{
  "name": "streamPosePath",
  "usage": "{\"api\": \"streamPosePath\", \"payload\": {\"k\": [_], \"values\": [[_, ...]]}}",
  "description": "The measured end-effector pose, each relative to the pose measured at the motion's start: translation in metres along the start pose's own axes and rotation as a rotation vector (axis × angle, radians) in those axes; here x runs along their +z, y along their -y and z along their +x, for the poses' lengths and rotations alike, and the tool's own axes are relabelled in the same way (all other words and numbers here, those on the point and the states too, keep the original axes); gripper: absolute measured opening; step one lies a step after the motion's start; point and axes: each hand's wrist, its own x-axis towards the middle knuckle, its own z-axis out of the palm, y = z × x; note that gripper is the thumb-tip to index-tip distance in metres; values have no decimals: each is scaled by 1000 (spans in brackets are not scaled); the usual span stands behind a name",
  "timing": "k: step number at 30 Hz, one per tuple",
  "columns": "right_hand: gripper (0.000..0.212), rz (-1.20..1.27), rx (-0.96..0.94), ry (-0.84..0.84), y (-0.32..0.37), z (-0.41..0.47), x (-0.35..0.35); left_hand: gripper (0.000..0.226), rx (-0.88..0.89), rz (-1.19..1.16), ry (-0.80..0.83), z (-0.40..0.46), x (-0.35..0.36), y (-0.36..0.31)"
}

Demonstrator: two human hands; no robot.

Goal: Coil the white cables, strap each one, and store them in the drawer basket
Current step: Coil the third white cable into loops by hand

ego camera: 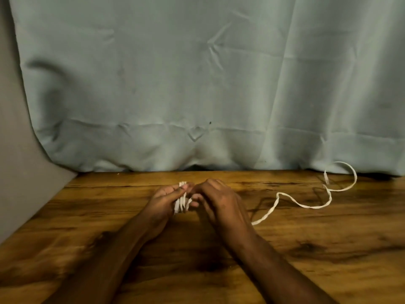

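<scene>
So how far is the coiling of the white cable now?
Done: several loops of the white cable are wound and held in the left hand. In hand: the right hand feeds the cable in. Left: a long tail lies loose on the wooden table. No strap or drawer basket is in view.
</scene>
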Motion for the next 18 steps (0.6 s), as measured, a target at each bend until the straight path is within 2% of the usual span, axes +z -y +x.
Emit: {"api": "streamPosePath", "payload": {"k": [3,7,11,15,18], "values": [[4,91,130,-57,3,-1,-4,28,-16,104,92,-5,4,3],[13,276,313,-100,-1,-2,-3,28,-64,99,165,-7,3,1],[17,360,411,-150,-3,-2,-4,28,-113,70,198,-10,5,-2],[25,666,589,-166,-6,2,-4,31,-138,47,250,-13,7,-6],[33,798,656,-182,-10,1,-3,32,-149,67,293,-14,4,-7]]}}
